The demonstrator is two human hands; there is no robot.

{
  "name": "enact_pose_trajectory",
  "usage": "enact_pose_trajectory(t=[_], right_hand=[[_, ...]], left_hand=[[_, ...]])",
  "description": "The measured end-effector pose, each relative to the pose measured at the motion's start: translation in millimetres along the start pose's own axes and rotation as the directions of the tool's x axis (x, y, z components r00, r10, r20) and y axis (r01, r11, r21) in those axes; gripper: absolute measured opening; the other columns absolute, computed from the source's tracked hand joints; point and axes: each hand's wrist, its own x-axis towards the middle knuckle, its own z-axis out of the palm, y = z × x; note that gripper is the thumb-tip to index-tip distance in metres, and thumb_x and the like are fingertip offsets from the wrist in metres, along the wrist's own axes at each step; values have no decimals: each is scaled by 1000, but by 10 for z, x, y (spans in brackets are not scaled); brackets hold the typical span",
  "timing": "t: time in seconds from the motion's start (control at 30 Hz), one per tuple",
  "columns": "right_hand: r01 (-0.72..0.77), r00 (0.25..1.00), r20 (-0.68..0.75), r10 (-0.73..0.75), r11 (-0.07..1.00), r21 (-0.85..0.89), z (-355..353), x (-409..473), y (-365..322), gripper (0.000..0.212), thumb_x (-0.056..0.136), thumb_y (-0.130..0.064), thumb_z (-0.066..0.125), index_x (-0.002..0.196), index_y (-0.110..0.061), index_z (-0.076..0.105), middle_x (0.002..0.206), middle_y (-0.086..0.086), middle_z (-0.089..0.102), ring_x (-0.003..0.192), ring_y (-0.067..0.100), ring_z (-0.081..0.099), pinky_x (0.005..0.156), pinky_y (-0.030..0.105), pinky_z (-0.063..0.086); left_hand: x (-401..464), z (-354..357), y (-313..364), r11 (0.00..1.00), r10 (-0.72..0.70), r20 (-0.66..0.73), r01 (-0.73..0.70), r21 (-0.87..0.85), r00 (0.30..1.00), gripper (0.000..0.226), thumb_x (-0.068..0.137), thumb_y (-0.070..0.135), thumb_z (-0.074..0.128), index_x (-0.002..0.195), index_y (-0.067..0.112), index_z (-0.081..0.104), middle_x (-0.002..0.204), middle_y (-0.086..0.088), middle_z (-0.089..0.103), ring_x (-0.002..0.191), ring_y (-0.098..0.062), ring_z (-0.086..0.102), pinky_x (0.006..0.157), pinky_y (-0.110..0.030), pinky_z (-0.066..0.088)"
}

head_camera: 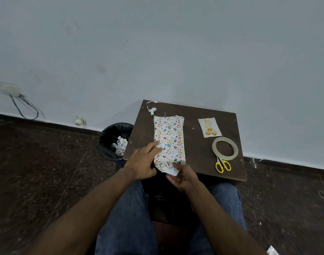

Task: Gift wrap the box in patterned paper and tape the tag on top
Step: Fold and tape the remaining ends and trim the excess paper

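Note:
The box (169,138), covered in white paper with coloured egg patterns, lies lengthwise on a small dark wooden table (194,115). My left hand (142,161) rests with straight fingers on the box's near left side and top. At the box's near end my right hand (183,176) pinches the loose paper flap (171,170), whose white underside shows. The gift tag (210,127), a cream card with golden ornaments, lies to the right of the box. A clear tape roll (215,147) sits in front of the tag.
Yellow-handled scissors (222,165) lie by the tape near the table's front edge. Paper strips (152,107) lie at the table's far left corner. A black bin (114,141) with paper scraps stands on the floor left of the table. A grey wall is behind.

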Motion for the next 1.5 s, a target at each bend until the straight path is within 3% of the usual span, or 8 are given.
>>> enact_pose_trajectory(t=[0.33, 0.67, 0.8, 0.87, 1.0, 1.07, 1.23, 1.5], right_hand=[[15, 998, 58, -13, 999, -41, -26, -83, -68, 21, 93, -2, 56, 113, 3, 57, 84, 22, 71, 57, 29, 72, 48, 38, 60], [12, 988, 156, 22, 977, -214, -125, -161, -259, 30, 85, -2, 43, 107, 5, 62, 93, 19, 75, 84, 29, 72, 70, 40, 59], [143, 989, 99, -111, 894, -424, -166, -82, -183, 17, 87, 2, 58, 101, 1, 68, 91, 14, 76, 79, 22, 72, 69, 38, 61], [306, 946, 95, -310, 755, -579, -197, -35, -117, 4, 87, -9, 68, 87, -6, 70, 84, 11, 76, 73, 18, 69, 66, 34, 57], [317, 678, 241, -695, -20, -948, -297, -48, -92, 19, 86, -39, 66, 82, -25, 54, 84, -8, 63, 78, 17, 61, 66, 32, 47], [313, 555, 373, -744, -229, -922, -341, -43, -92, 25, 87, -38, 63, 92, -22, 44, 98, -7, 54, 88, 19, 57, 65, 35, 46], [290, 524, 592, -612, -525, -800, -376, 159, -178, 60, 88, -35, 63, 141, -25, 36, 133, -3, 43, 117, 19, 48, 73, 35, 52], [414, 418, 657, -628, -512, -753, -428, 364, -219, 64, 80, -35, 74, 137, -22, 50, 122, 1, 58, 107, 25, 58, 69, 36, 51]], left_hand=[[32, 180, 243, 981, -70, -129, 91, 169, 989, 78, 80, 46, 70, 143, 18, 34, 161, -3, 16, 139, -22, 36, 115, -41, 24], [36, 195, 201, 988, -44, -162, 67, 138, 986, 63, 82, 37, 70, 137, 16, 46, 159, -6, 29, 134, -25, 46, 114, -42, 29], [25, 175, 187, 991, -46, -155, 65, 117, 987, 60, 85, 32, 65, 140, 19, 45, 161, -1, 24, 137, -21, 42, 116, -41, 25], [25, 166, 187, 992, -47, -148, 63, 105, 988, 61, 88, 31, 62, 144, 21, 40, 163, 1, 18, 140, -18, 38, 118, -40, 21], [17, 150, 186, 993, -49, -159, 65, 96, 986, 61, 89, 33, 63, 144, 23, 38, 163, 4, 16, 141, -17, 36, 120, -39, 17], [15, 158, 184, 993, -59, -159, 74, 89, 985, 62, 88, 34, 64, 144, 24, 39, 163, 5, 17, 141, -16, 36, 120, -40, 18], [10, 177, 179, 993, -70, -168, 84, 80, 983, 63, 85, 37, 66, 141, 23, 42, 161, 4, 22, 139, -17, 39, 118, -41, 21], [58, 273, 179, 989, -80, -231, 107, 106, 970, 69, 76, 53, 73, 133, 20, 52, 155, 0, 38, 134, -19, 47, 115, -47, 29]])
